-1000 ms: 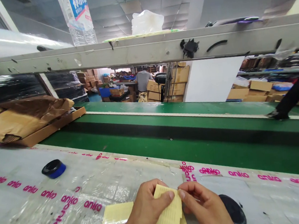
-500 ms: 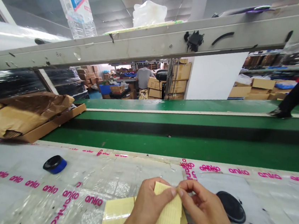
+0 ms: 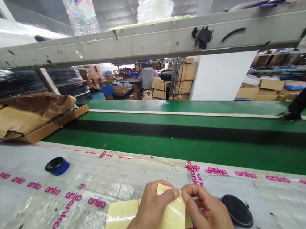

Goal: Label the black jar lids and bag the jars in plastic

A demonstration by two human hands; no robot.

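My left hand (image 3: 153, 209) is closed on a glossy yellow label sheet (image 3: 171, 218) with faint rows of print, its thumb lying across the upper part. At the sheet's upper right edge, the thumb and forefinger of my right hand (image 3: 207, 211) are pinched together; whether a small label is between them cannot be made out. Another yellow sheet (image 3: 120, 220) lies flat on the table, partly covered by my left hand and forearm. Just right of my right hand rests a round black lid-like disc (image 3: 237, 211).
A black and blue round container (image 3: 57, 166) stands on the plastic-covered table (image 3: 94, 179). Beyond runs a green conveyor belt (image 3: 150, 136), with a cardboard tray (image 3: 53, 125) holding brown paper at left. A shelf beam (image 3: 134, 41) crosses above. A person (image 3: 148, 77) sits far back.
The held yellow sheet has tilted slightly and now catches more glare. Both hands stay in nearly the same grip. The camera view has shifted a little.
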